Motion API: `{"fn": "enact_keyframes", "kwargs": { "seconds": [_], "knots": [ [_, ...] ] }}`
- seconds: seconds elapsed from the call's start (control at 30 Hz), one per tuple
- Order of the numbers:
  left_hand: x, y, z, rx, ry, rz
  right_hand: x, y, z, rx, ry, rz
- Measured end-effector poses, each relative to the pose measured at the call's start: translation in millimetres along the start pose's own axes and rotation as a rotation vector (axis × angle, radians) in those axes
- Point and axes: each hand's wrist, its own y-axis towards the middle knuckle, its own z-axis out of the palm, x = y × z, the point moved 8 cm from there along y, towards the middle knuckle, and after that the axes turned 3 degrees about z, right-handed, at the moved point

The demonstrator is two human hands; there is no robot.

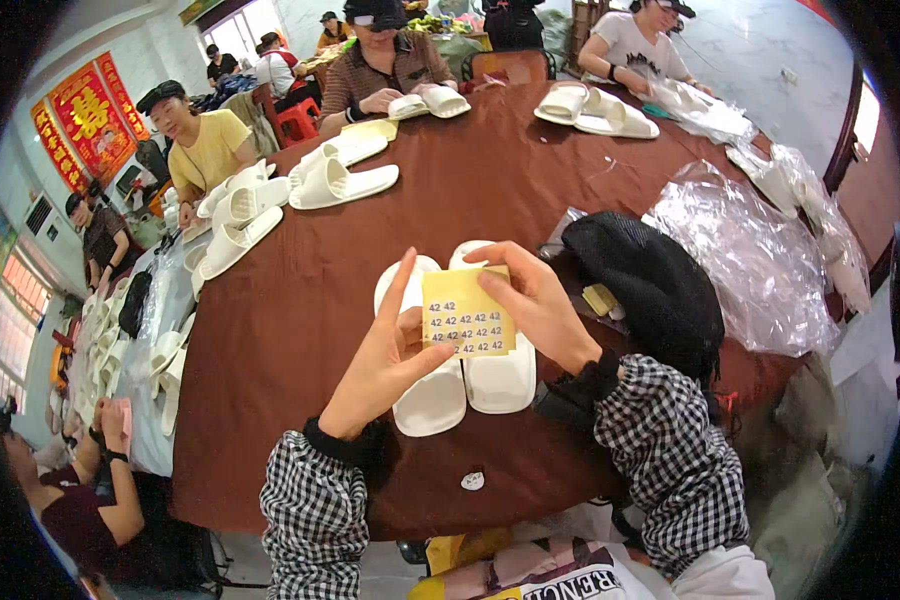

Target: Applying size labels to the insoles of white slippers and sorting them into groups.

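Above a pair of white slide sandals (500,384), a yellow sheet of small printed stickers (467,322) is held up between my hands. My right hand (542,305) pinches its upper right corner, thumb in front and fingers behind. At the lower left edge, the thumb of my left hand (382,362) presses on the front of the sheet. The left index finger points upward, while the other fingers are partly hidden behind the paper. The sheet covers the middle of the sandals, which lie side by side on the brown tablecloth (300,340).
A black mesh cap (645,285) lies right of my hands, by crumpled clear plastic (750,250). More white slides (345,185) line the table's far and left sides. A small white sticker (472,481) lies near the front edge. Several people sit around, one handling slides (430,103) opposite me.
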Motion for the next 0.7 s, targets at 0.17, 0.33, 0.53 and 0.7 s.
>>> {"fn": "enact_keyframes", "kwargs": {
  "seconds": [0.17,0.33,0.53,0.7],
  "knots": [
    [2,-6,8,0.066,0.021,0.07,1,-3,2,0.03,0.065,0.045],
    [6,-10,10,0.082,0.061,0.01,1,-6,2,0.024,0.051,0.012],
    [3,-10,2,-0.027,0.001,-0.023,3,-10,13,0.101,0.044,0.019],
    [4,-9,-7,-0.093,-0.04,0.028,12,-15,24,0.188,0.16,0.069]
  ]
}}
